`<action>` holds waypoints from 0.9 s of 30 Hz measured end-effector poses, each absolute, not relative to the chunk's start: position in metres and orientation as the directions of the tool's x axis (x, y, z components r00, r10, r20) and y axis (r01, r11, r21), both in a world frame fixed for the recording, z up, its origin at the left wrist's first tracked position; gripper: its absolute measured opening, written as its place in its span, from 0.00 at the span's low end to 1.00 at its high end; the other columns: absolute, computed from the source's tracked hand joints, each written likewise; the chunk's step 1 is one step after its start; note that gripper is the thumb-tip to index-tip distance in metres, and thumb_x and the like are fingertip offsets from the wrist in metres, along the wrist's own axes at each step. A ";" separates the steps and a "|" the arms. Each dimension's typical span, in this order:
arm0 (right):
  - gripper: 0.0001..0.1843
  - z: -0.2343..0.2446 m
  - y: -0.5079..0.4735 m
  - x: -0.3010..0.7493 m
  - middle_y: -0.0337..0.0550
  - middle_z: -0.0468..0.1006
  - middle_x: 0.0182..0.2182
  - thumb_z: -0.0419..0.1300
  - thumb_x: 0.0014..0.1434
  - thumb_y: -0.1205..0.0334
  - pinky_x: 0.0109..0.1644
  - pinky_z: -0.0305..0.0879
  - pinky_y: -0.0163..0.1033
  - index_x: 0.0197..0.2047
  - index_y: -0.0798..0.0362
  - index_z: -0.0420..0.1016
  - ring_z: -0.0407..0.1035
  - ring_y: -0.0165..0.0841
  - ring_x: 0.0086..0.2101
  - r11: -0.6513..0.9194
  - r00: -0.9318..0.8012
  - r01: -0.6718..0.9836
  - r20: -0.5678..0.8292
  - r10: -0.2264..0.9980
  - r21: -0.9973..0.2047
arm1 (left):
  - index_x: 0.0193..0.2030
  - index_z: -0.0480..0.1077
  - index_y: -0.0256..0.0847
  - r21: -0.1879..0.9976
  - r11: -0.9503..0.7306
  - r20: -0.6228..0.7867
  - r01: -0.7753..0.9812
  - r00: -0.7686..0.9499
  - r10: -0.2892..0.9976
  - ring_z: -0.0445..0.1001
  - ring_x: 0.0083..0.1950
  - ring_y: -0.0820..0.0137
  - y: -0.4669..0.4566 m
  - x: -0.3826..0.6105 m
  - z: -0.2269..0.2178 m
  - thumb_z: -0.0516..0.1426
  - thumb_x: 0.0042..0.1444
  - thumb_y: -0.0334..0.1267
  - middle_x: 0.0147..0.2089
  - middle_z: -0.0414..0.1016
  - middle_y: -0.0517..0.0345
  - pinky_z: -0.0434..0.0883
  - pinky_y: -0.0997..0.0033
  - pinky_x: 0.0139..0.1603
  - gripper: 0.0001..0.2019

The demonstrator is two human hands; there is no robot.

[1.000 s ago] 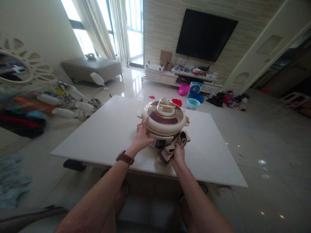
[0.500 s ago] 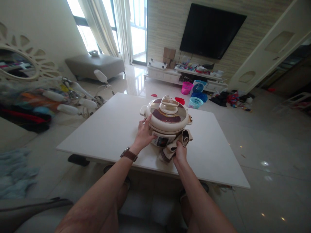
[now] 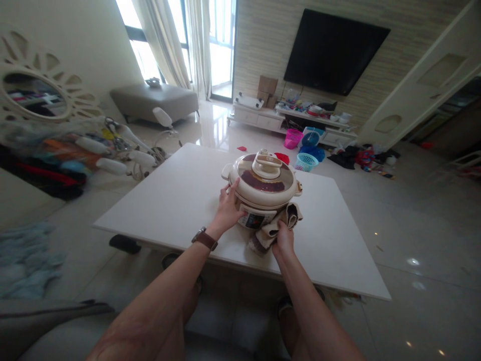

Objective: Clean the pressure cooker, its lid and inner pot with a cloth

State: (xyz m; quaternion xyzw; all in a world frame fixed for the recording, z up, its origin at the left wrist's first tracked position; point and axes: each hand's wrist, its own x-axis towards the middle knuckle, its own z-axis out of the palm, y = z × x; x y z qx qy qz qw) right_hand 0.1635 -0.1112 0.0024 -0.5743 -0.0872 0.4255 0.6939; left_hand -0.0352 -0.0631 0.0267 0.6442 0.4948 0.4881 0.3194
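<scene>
A cream electric pressure cooker stands on the white table, its lid on, with a brown-and-clear top and a raised handle. My left hand lies against the cooker's left front side, fingers spread upward and the thumb by the dark control panel. A brown watch strap circles that wrist. In my right hand is a bunched beige and dark brown cloth, pressed near the cooker's lower right front. Part of the right fingers is hidden by the cloth.
The white table extends around the cooker. Beyond it on the floor are a pink basket and a light blue basket. A floor lamp with several white shades stands at the left. A TV hangs on the far wall.
The whole view has shifted slightly, so the room and table appear a little further right. Both hands keep nearly the same places against the cooker, and the cloth stays in the right hand.
</scene>
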 end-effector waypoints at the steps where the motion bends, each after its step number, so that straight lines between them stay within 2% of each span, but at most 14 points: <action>1: 0.18 0.004 -0.110 0.167 0.40 0.85 0.36 0.63 0.48 0.64 0.36 0.77 0.36 0.44 0.54 0.79 0.79 0.35 0.36 -0.033 0.612 -0.505 -0.385 0.691 -0.862 | 0.81 0.48 0.60 0.897 -0.301 0.309 0.324 0.030 0.951 0.51 0.79 0.45 -0.063 -0.034 0.027 0.72 0.38 0.25 0.73 0.48 0.46 0.62 0.37 0.76 0.65; 4: 0.16 0.005 -0.109 0.171 0.41 0.85 0.36 0.62 0.49 0.64 0.37 0.77 0.37 0.44 0.54 0.80 0.79 0.36 0.36 -0.063 0.595 -0.523 -0.418 0.686 -0.850 | 0.81 0.48 0.59 0.904 -0.280 0.292 0.323 0.011 0.956 0.45 0.81 0.42 -0.064 -0.031 0.027 0.71 0.37 0.23 0.75 0.46 0.44 0.62 0.36 0.75 0.66; 6: 0.17 0.003 -0.112 0.168 0.41 0.86 0.38 0.62 0.50 0.63 0.40 0.77 0.38 0.44 0.54 0.80 0.79 0.37 0.38 -0.063 0.621 -0.478 -0.388 0.681 -0.876 | 0.81 0.48 0.59 0.908 -0.275 0.288 0.316 0.007 0.958 0.45 0.81 0.41 -0.063 -0.030 0.028 0.71 0.37 0.22 0.75 0.47 0.43 0.62 0.35 0.75 0.65; 10: 0.20 -0.002 -0.122 0.156 0.44 0.86 0.45 0.64 0.55 0.55 0.48 0.76 0.41 0.49 0.53 0.81 0.79 0.39 0.46 -0.002 0.697 -0.219 -0.157 0.700 -0.976 | 0.80 0.51 0.58 0.914 -0.286 0.296 0.287 0.010 0.955 0.52 0.78 0.43 -0.063 -0.031 0.029 0.71 0.38 0.23 0.73 0.54 0.43 0.62 0.34 0.74 0.63; 14: 0.24 0.002 -0.114 0.169 0.46 0.85 0.52 0.64 0.57 0.48 0.57 0.73 0.43 0.53 0.52 0.81 0.76 0.41 0.54 0.079 0.727 -0.026 0.035 0.686 -0.997 | 0.80 0.53 0.56 0.916 -0.282 0.288 0.285 0.019 0.957 0.55 0.76 0.44 -0.063 -0.033 0.033 0.71 0.39 0.23 0.71 0.56 0.43 0.63 0.38 0.74 0.61; 16: 0.25 0.005 -0.104 0.183 0.46 0.85 0.51 0.64 0.56 0.48 0.56 0.74 0.44 0.52 0.53 0.81 0.77 0.42 0.53 0.059 0.725 -0.018 0.027 0.688 -0.998 | 0.80 0.53 0.56 0.914 -0.290 0.295 0.283 0.026 0.955 0.55 0.76 0.45 -0.064 -0.033 0.035 0.70 0.39 0.23 0.70 0.57 0.44 0.63 0.39 0.74 0.61; 21: 0.25 -0.005 -0.099 0.181 0.45 0.86 0.47 0.62 0.54 0.52 0.52 0.75 0.45 0.52 0.54 0.81 0.78 0.42 0.48 -0.015 0.716 -0.131 -0.105 0.690 -0.991 | 0.80 0.51 0.56 0.913 -0.284 0.284 0.293 0.044 0.958 0.56 0.75 0.46 -0.065 -0.034 0.038 0.70 0.41 0.24 0.71 0.56 0.44 0.66 0.39 0.72 0.60; 27: 0.27 -0.018 -0.119 0.156 0.47 0.84 0.53 0.62 0.57 0.51 0.56 0.74 0.46 0.57 0.53 0.79 0.77 0.42 0.54 0.021 0.704 -0.093 -0.051 0.708 -0.995 | 0.80 0.52 0.58 0.913 -0.292 0.296 0.285 0.031 0.955 0.57 0.74 0.46 -0.064 -0.032 0.034 0.69 0.41 0.24 0.70 0.57 0.45 0.67 0.40 0.70 0.60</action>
